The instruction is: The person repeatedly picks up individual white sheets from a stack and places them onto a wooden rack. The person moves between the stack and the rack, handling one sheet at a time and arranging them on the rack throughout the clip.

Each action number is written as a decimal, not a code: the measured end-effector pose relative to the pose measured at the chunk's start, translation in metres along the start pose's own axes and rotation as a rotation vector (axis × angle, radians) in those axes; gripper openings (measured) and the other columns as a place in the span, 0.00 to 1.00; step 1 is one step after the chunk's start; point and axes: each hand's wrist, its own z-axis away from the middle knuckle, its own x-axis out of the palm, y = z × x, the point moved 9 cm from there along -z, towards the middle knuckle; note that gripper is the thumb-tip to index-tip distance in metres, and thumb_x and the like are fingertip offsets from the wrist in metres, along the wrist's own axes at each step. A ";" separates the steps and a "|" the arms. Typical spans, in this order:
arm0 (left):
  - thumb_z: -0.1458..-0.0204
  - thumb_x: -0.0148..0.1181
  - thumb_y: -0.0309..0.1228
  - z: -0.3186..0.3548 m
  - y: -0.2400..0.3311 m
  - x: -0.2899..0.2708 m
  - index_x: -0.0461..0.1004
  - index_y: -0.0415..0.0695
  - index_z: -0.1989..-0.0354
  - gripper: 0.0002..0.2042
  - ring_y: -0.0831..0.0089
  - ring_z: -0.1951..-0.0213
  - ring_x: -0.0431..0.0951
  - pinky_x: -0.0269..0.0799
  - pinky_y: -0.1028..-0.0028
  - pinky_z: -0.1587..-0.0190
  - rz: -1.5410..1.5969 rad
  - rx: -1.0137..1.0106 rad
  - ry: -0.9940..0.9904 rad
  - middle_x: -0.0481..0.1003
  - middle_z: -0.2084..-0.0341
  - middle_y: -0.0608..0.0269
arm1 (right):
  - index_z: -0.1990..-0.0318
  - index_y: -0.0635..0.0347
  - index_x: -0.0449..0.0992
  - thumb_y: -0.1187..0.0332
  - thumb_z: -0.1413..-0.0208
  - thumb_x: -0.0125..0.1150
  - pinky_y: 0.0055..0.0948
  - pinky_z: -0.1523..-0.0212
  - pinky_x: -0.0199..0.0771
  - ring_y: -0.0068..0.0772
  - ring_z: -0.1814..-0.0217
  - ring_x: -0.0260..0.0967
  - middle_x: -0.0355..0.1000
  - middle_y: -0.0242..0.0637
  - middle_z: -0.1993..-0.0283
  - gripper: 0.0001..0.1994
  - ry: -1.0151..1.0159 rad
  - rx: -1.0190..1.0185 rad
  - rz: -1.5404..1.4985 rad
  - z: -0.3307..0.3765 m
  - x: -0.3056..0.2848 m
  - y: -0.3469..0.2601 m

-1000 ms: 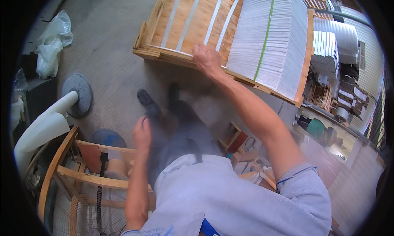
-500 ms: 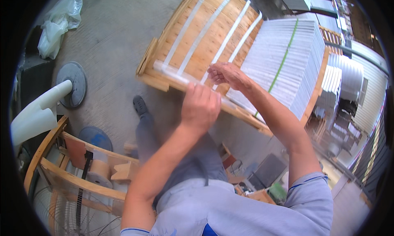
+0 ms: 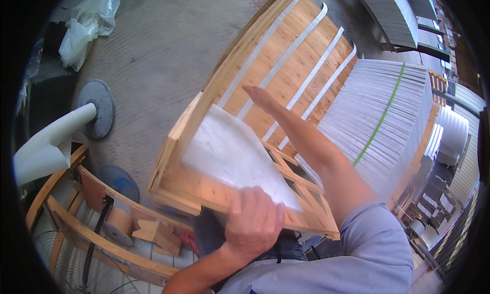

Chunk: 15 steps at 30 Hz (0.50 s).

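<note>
Two hands at a wooden crate [image 3: 286, 74]. Left hand [image 3: 253, 223] w/ fingers curled tight over the crate's near bottom edge, pinching the lower rim of a white marble slab [image 3: 235, 158] against the wood. Slab lies tilted inside the crate, running up & away from those fingers. Right hand [image 3: 261, 98] flat, fingers straight & pressed together, just past the slab's top edge, on the crate boards w/ white strips [image 3: 306, 36]. Stacked grey slabs [image 3: 388, 115] right of the right fingers; white plastic bag [image 3: 87, 26] far off on the floor.
</note>
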 end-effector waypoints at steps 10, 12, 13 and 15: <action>0.56 0.57 0.31 0.000 -0.003 0.001 0.77 0.35 0.72 0.11 0.63 0.64 0.75 0.56 0.69 0.58 -0.069 0.049 0.060 0.76 0.70 0.54 | 0.40 0.73 0.64 0.32 0.42 0.32 0.41 0.35 0.56 0.53 0.34 0.60 0.62 0.62 0.38 0.45 -0.097 0.027 0.096 -0.001 0.159 0.077; 0.56 0.57 0.32 0.000 -0.002 0.003 0.77 0.35 0.72 0.11 0.63 0.64 0.75 0.56 0.69 0.58 -0.065 0.059 0.045 0.77 0.69 0.54 | 0.41 0.73 0.65 0.32 0.41 0.32 0.41 0.35 0.56 0.52 0.35 0.61 0.63 0.62 0.39 0.45 -0.166 -0.015 0.089 -0.015 0.126 0.061; 0.56 0.57 0.32 0.000 -0.003 0.003 0.77 0.35 0.72 0.11 0.63 0.64 0.75 0.56 0.69 0.58 -0.048 0.049 0.041 0.77 0.69 0.54 | 0.41 0.72 0.65 0.32 0.41 0.32 0.41 0.36 0.57 0.52 0.35 0.61 0.63 0.62 0.40 0.45 -0.165 -0.038 0.072 -0.024 0.101 0.054; 0.56 0.57 0.33 0.000 -0.002 0.003 0.77 0.36 0.72 0.11 0.63 0.64 0.75 0.56 0.69 0.58 -0.080 0.064 0.040 0.77 0.68 0.54 | 0.42 0.72 0.65 0.32 0.41 0.32 0.42 0.36 0.57 0.52 0.36 0.62 0.64 0.62 0.40 0.44 -0.123 -0.055 0.040 -0.036 0.075 0.045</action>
